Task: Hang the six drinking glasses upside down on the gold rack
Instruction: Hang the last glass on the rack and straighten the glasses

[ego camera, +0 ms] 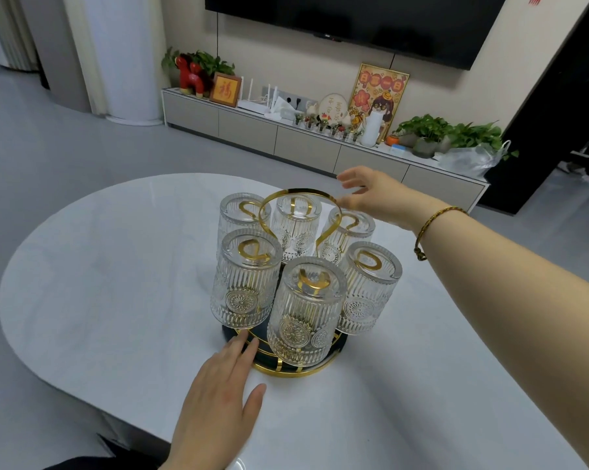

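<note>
The gold rack (294, 193) stands on a dark round base (335, 359) in the middle of the white table. Several ribbed clear glasses hang upside down on its gold prongs, among them a front glass (303, 317), a left glass (243, 279) and a right glass (366, 290). My left hand (218, 395) lies flat on the table, fingertips touching the base's front left rim. My right hand (371, 195) reaches over from the right, its fingers open and touching the rack's top ring handle.
The round white table (99, 273) spreads wide around the rack. Behind it, across grey floor, a low cabinet (306, 144) carries plants, pictures and ornaments under a wall-mounted screen (354, 18).
</note>
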A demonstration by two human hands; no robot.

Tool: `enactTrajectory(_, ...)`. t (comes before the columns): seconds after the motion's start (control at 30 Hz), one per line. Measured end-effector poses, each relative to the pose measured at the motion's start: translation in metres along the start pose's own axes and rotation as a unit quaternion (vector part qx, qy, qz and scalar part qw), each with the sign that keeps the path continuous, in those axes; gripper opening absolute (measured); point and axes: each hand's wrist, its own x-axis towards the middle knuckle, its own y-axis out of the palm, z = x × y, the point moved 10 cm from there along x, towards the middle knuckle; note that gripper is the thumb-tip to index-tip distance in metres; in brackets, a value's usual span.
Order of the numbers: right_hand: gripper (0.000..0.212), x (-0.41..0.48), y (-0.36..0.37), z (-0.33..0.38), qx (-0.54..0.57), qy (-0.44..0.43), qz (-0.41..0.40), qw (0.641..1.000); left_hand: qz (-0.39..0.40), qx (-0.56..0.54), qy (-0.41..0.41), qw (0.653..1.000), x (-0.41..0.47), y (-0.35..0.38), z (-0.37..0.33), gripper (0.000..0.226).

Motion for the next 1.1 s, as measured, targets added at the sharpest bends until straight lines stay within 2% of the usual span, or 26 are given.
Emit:
enactTrajectory(0.07,0.063,0.007,0.009,0.003,-0.017,0.009,0.032,0.999,0.01,0.0,0.0,1.0,0.002,-0.001,0.0,0.043)
enactTrajectory(0.13,0.072,0.015,0.023,0.009,-0.029,0.009,0.072,0.997,0.02,-0.008,0.001,1.0,0.003,0.002,0.001,0.05)
enactTrajectory(0.23,0.08,0.023,0.042,0.017,-0.054,-0.004,0.13,0.99,0.021,-0.017,0.009,1.0,0.005,0.003,0.0,0.073)
enactTrajectory(0.37,0.084,0.029,0.055,0.016,-0.079,-0.014,0.171,0.982,-0.007,-0.04,0.012,0.999,0.006,0.001,0.001,0.068)
enactTrajectory(0.47,0.081,0.033,0.06,0.017,-0.095,-0.032,0.16,0.982,-0.012,-0.057,0.007,0.998,0.006,0.003,0.003,0.06)
enactTrajectory(0.73,0.069,0.04,0.053,0.024,-0.098,-0.048,0.109,0.988,0.013,-0.069,-0.016,0.997,0.005,0.005,0.005,0.061)
enactTrajectory(1.1,0.076,0.034,0.047,0.018,-0.075,-0.009,0.12,0.99,0.045,-0.037,-0.035,0.998,0.006,0.007,0.007,0.059)
